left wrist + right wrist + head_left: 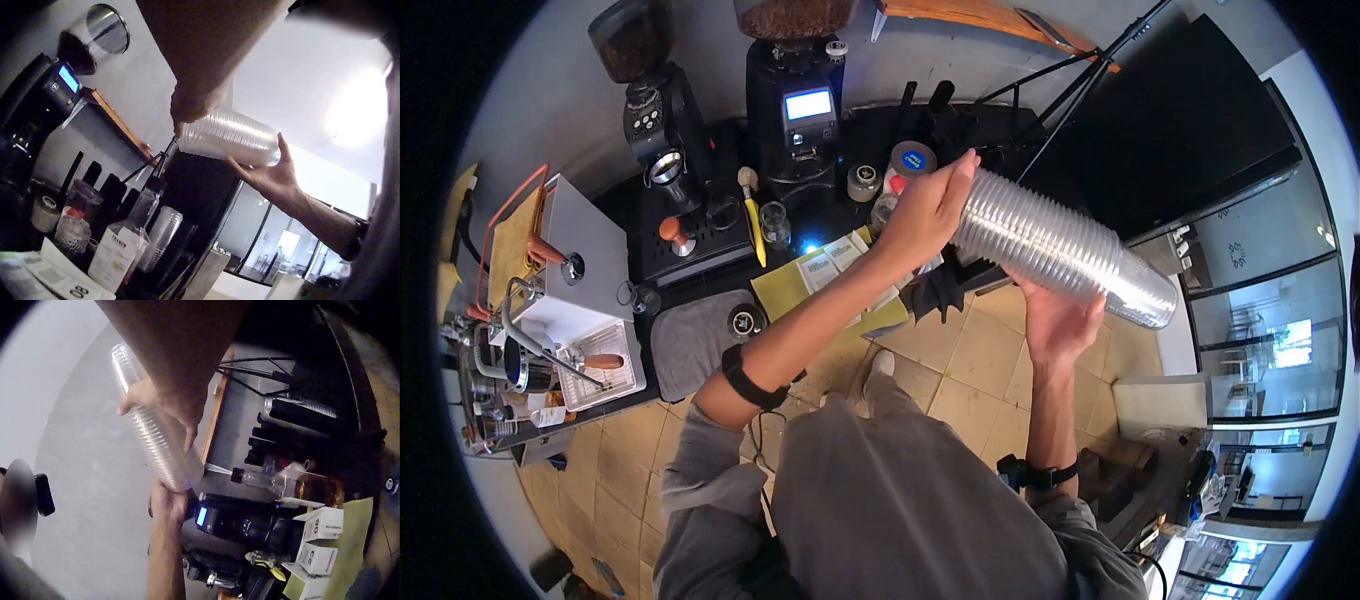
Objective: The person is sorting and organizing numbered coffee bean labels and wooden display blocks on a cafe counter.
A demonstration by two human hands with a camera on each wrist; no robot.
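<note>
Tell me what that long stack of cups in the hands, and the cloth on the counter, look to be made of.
The long stack of clear ribbed cups looks like thin glossy plastic: see-through, with bright glints along the nested rims. The flat grey cloth by the white espresso machine looks like soft matte fabric, possibly microfibre; its weave is too small to tell.
</note>
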